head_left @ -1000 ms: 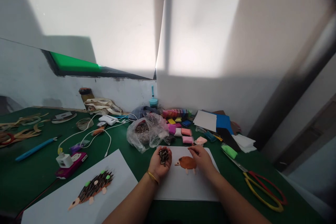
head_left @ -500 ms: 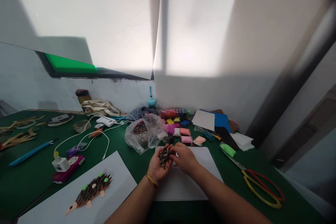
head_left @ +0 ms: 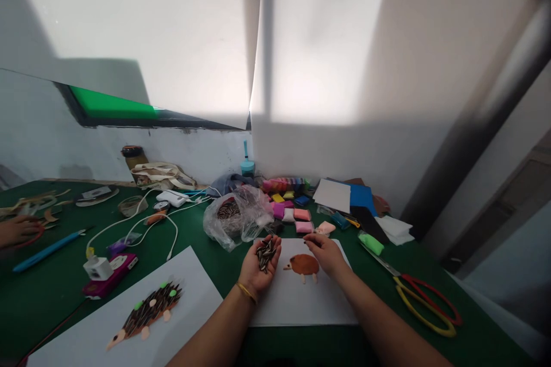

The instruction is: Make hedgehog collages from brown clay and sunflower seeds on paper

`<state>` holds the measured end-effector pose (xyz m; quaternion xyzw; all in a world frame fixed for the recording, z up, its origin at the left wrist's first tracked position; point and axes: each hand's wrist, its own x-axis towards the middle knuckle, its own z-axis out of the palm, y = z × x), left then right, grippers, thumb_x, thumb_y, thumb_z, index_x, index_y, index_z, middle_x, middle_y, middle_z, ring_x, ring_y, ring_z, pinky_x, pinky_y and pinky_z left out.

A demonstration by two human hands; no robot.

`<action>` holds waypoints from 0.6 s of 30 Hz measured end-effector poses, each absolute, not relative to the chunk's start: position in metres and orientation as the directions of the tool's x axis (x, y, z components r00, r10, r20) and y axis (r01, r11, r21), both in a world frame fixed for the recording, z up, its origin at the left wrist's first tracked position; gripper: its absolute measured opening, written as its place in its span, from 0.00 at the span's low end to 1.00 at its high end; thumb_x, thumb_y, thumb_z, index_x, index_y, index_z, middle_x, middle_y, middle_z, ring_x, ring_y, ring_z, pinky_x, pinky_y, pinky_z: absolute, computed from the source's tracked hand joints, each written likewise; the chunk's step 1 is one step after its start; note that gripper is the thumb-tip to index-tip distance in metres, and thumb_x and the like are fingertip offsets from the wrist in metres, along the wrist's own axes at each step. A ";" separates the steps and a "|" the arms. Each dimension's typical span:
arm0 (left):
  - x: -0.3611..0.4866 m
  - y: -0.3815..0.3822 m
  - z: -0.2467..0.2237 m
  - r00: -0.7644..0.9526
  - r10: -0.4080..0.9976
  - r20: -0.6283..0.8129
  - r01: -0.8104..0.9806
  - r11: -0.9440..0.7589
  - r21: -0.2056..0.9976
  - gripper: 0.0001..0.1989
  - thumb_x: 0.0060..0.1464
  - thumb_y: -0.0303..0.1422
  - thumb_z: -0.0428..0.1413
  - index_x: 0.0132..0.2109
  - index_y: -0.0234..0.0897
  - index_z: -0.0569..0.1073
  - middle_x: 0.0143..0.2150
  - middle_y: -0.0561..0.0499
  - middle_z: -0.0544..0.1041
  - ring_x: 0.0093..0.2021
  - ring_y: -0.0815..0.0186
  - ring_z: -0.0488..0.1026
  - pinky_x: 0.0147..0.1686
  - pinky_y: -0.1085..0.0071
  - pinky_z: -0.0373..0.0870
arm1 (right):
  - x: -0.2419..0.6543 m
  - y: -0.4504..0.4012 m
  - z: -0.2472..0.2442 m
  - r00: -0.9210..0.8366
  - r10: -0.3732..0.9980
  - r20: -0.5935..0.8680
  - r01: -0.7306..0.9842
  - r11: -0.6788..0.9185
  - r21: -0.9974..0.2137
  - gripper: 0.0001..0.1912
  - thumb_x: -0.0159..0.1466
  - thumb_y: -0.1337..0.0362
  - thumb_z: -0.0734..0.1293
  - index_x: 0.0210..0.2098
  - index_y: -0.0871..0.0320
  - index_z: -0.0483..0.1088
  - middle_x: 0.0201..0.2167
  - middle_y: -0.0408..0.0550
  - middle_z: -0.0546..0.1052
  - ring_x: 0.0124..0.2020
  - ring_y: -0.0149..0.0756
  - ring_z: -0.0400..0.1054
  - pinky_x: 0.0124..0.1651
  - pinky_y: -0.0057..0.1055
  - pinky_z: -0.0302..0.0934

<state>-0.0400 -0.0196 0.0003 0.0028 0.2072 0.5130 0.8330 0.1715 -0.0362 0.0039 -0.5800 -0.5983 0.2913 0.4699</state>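
My left hand is cupped palm up, its fingers curled round a heap of striped sunflower seeds. Thumb and fingertips of my right hand are pinched on what looks like a single sunflower seed, just above the upper right of a brown clay hedgehog. That hedgehog has a pale snout and feet and lies flat on a white sheet under both hands. On another white sheet to the left lies a finished-looking hedgehog covered in seeds with green and peach dots.
Behind my hands sits a plastic bag of seeds, beside several clay packets. Scissors lie at the right. Another person's hand is at the far left, near a blue craft knife. White cables cross the green table.
My right hand has moved right from the seeds in my left palm to above the brown hedgehog, which has come into view. Another person's hand has appeared at the left edge.
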 end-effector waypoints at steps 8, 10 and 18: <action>-0.041 -0.018 -0.001 0.351 0.866 -0.357 -0.860 0.449 0.242 0.09 0.56 0.29 0.50 0.41 0.29 0.71 0.42 0.39 0.76 0.45 0.57 0.74 0.41 0.62 0.75 | 0.183 -0.037 -0.023 0.183 0.973 0.140 0.168 0.110 -0.980 0.17 0.53 0.58 0.64 0.40 0.58 0.70 0.35 0.49 0.77 0.35 0.39 0.72 0.40 0.35 0.66; -0.041 -0.019 -0.001 0.348 0.862 -0.368 -0.858 0.451 0.246 0.09 0.56 0.29 0.49 0.41 0.29 0.71 0.41 0.40 0.76 0.45 0.57 0.74 0.40 0.62 0.75 | 0.184 -0.035 -0.023 0.190 0.974 0.122 0.146 0.095 -0.985 0.16 0.53 0.57 0.65 0.38 0.59 0.71 0.35 0.50 0.77 0.35 0.39 0.72 0.39 0.35 0.66; -0.040 -0.019 0.001 0.340 0.856 -0.390 -0.853 0.456 0.256 0.09 0.57 0.29 0.49 0.41 0.30 0.71 0.41 0.40 0.76 0.45 0.58 0.75 0.40 0.63 0.76 | 0.186 -0.037 -0.025 0.183 0.977 0.111 0.115 0.090 -0.989 0.15 0.54 0.56 0.64 0.38 0.58 0.71 0.37 0.50 0.77 0.36 0.39 0.73 0.39 0.34 0.67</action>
